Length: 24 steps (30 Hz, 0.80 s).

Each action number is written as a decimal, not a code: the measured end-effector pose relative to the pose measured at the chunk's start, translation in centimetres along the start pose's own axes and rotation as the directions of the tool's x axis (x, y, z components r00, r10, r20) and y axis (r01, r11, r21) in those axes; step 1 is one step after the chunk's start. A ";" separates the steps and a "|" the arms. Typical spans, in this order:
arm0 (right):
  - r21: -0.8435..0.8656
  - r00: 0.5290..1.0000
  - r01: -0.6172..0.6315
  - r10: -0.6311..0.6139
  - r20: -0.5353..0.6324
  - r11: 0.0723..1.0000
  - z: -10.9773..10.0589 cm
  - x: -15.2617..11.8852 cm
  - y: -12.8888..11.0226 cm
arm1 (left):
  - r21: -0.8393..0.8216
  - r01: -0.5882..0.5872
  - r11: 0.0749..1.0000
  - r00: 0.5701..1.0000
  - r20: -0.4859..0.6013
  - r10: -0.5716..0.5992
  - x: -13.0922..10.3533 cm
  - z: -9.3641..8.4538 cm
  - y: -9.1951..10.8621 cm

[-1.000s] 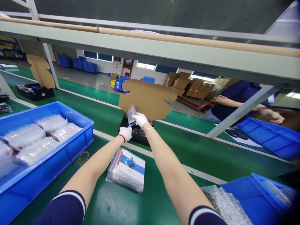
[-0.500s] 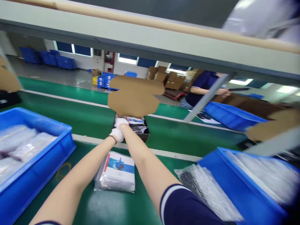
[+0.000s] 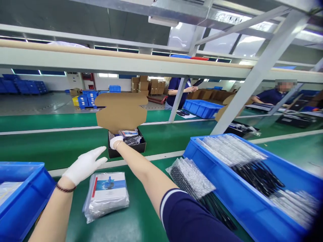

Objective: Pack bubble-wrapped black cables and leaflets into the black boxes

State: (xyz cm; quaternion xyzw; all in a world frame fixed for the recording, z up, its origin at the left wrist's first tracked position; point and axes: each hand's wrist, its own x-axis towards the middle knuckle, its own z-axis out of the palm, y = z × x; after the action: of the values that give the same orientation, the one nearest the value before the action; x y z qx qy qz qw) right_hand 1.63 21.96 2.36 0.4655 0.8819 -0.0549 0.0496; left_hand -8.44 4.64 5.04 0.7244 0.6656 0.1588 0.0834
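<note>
An open black box [image 3: 140, 148] with a raised brown cardboard lid [image 3: 121, 112] sits on the green conveyor. Inside it lie a booklet [image 3: 130, 133] and black items in clear plastic. My gloved right hand [image 3: 116, 142] reaches into the left side of this box; its fingers are hidden. My gloved left hand [image 3: 85, 164] hovers in front of the box with fingers stretched out and nothing in them. Just below and right of that hand rests a stack of plastic-bagged booklets [image 3: 111, 186] with a blue and white cover.
Blue bins stand at left [image 3: 30, 195] and right [image 3: 222, 188]; the right one holds bubble-wrapped packs and black cables [image 3: 262, 176]. A bubble-wrapped pack [image 3: 194, 178] leans beside it. A slanted metal post [image 3: 234, 94] rises behind. Two other people work across the line.
My left hand has come away from the box, back and to the left, with its fingers spread. My right hand stays in the box. The view has turned right.
</note>
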 end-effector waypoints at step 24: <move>0.912 0.982 -0.125 0.180 0.057 0.391 11.4 -18.3 2.6 | -0.298 0.183 0.937 0.910 -0.308 -0.276 -7.3 1.4 3.5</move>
State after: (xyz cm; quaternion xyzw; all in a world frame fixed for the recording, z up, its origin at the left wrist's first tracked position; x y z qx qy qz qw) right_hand 14.53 6.84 -6.49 0.4969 0.6640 -0.5096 -0.2292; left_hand -5.14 -2.82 4.06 0.5835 0.7241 0.3591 0.0788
